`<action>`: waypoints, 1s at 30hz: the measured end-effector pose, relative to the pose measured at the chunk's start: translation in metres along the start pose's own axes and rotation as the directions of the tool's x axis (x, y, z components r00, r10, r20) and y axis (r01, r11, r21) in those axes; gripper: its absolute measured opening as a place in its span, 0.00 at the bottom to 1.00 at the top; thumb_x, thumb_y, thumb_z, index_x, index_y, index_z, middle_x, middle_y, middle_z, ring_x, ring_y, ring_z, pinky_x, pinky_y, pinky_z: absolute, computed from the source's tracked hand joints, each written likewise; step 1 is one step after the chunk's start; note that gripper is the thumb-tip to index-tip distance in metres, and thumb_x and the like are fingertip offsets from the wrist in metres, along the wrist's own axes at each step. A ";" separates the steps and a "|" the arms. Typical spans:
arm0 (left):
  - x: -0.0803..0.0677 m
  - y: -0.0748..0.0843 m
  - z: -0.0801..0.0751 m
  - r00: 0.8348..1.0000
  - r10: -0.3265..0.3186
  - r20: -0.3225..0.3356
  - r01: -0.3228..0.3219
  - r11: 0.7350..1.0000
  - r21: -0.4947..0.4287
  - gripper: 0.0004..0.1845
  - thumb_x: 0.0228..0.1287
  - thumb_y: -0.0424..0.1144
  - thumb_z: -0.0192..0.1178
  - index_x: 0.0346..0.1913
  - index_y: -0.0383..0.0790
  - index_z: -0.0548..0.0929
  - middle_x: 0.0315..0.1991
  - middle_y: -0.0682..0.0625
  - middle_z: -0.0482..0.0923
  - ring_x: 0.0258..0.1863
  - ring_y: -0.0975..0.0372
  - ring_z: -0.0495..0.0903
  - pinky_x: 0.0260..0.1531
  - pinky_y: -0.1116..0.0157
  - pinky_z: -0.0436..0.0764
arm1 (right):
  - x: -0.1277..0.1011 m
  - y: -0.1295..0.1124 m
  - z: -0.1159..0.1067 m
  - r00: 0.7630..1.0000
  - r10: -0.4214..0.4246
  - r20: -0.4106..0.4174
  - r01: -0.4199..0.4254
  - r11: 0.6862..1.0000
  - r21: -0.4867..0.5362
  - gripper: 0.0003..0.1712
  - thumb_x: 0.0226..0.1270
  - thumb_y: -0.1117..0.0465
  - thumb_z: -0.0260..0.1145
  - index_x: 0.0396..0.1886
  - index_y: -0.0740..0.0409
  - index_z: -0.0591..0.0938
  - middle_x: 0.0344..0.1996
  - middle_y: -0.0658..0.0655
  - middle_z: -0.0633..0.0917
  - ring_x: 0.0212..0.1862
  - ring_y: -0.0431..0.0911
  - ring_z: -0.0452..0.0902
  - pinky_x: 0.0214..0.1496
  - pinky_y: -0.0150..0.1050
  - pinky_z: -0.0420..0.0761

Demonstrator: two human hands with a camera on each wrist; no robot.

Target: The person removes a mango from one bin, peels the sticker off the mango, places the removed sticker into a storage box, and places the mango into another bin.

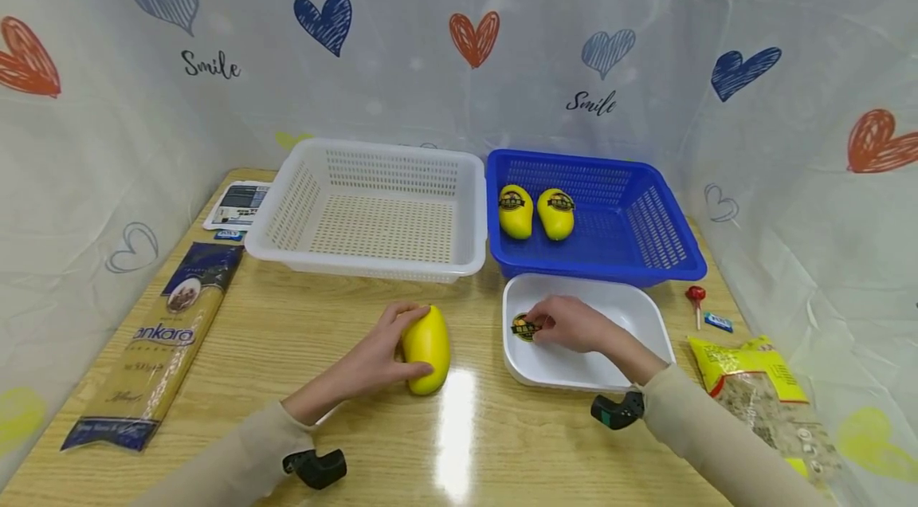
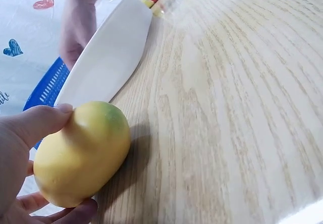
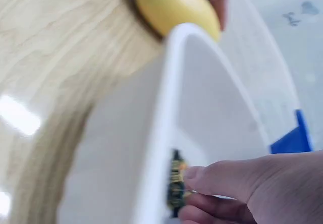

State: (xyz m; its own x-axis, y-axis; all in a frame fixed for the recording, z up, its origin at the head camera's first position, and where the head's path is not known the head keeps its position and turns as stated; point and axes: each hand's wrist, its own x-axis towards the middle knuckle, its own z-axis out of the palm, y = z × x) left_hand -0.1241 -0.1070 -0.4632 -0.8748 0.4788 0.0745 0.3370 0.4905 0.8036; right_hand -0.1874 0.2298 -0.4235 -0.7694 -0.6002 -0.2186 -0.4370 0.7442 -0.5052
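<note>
My left hand (image 1: 380, 355) grips a yellow mango (image 1: 430, 351) on the wooden table, thumb on one side and fingers round the other. A green patch shows on the mango (image 2: 83, 153) in the left wrist view, and no label shows on the visible skin. My right hand (image 1: 574, 324) reaches down into a white plastic tub (image 1: 638, 316). Its thumb and fingers pinch the edge of a black and gold sticker (image 3: 176, 186) inside the tub. Two mangoes with such stickers, a left one (image 1: 516, 224) and a right one (image 1: 557, 222), lie in the blue basket (image 1: 610, 236).
A white slotted basket (image 1: 387, 228) stands left of the blue one. A spaghetti pack (image 1: 161, 339) and a white packet (image 1: 237, 204) lie at the left. On the right are a red lollipop (image 1: 696, 296), a small blue wrapper (image 1: 718, 321) and a yellow-topped bag (image 1: 760, 387).
</note>
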 end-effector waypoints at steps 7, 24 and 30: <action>-0.002 0.000 0.008 0.998 -0.028 -0.063 0.028 1.000 -0.003 0.44 0.54 0.48 0.74 0.70 0.37 0.65 0.67 0.40 0.60 0.60 0.50 0.70 0.54 0.52 0.75 | -0.012 -0.036 -0.013 0.990 -0.057 -0.128 0.067 0.995 0.077 0.08 0.71 0.61 0.63 0.39 0.58 0.86 0.30 0.49 0.86 0.31 0.36 0.76 0.36 0.34 0.78; -0.010 0.003 -0.003 0.996 0.023 0.087 -0.005 0.981 -0.196 0.36 0.67 0.40 0.64 0.72 0.36 0.61 0.71 0.35 0.54 0.62 0.45 0.70 0.55 0.59 0.77 | 0.016 -0.108 0.051 0.967 -0.200 -0.158 0.194 0.980 -0.052 0.18 0.69 0.56 0.66 0.54 0.61 0.80 0.45 0.56 0.79 0.41 0.44 0.78 0.42 0.33 0.80; -0.015 0.021 -0.049 0.996 0.067 0.060 -0.071 0.996 0.061 0.29 0.72 0.41 0.58 0.71 0.38 0.64 0.71 0.36 0.59 0.65 0.44 0.67 0.54 0.52 0.78 | 0.022 -0.114 0.065 0.964 -0.172 -0.202 0.149 0.981 -0.124 0.23 0.65 0.52 0.69 0.57 0.57 0.79 0.52 0.56 0.75 0.50 0.47 0.74 0.52 0.42 0.78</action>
State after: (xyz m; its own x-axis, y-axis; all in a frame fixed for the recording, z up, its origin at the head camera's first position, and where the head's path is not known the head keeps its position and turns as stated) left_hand -0.1214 -0.1393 -0.4188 -0.8275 0.5538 0.0928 0.4188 0.4985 0.7590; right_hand -0.1244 0.1130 -0.4252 -0.7610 -0.6473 0.0443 -0.6008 0.6773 -0.4247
